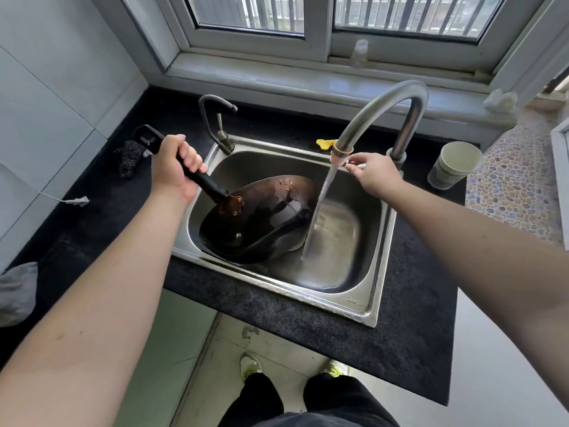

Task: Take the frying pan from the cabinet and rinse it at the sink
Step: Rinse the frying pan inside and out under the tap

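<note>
Left hand [172, 167] grips the frying pan [258, 217] handle, pan tilted inside the sink [363, 306]; right hand [371, 174] pinches the tap lever. I judge it rigid, heavy, slippery wet.

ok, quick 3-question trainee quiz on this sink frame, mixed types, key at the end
1. True or false: the water stream lands inside the frying pan.
2. Which hand grips the pan handle? A) left hand B) right hand C) both
3. Fill in: the right hand rests at the tall faucet's ____.

Key
1. False: it falls past the pan's rim onto the sink floor.
2. A
3. Lever, near the faucet base; the hand hides most of it.
</note>
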A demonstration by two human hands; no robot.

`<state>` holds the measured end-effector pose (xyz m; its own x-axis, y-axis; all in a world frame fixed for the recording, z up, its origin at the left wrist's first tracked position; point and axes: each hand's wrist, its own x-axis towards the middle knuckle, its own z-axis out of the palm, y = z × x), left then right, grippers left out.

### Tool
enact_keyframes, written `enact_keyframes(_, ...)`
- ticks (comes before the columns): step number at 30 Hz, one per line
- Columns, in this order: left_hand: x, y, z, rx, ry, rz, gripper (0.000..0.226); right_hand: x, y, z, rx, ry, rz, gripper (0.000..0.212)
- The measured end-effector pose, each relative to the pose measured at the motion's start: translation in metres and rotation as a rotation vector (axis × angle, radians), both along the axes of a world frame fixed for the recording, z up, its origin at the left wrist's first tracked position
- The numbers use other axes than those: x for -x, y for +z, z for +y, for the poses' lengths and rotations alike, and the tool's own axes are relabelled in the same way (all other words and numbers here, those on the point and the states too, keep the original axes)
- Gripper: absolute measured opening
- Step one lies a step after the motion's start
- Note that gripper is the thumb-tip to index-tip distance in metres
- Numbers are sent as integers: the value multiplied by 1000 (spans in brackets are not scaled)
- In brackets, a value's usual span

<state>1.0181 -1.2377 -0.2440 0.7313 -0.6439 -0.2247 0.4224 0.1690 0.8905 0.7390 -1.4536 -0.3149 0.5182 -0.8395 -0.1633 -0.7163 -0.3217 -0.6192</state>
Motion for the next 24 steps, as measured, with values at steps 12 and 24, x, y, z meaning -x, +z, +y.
enact_keyframes(12, 33, -1, -25, -34, -241, -107, 36, -1, -2, -1, -16, -2, -8, 30)
enact_keyframes(24, 56, 2, -39, -51, -315, -156, 38, -1, -5, -1, -8, -5, -15, 30)
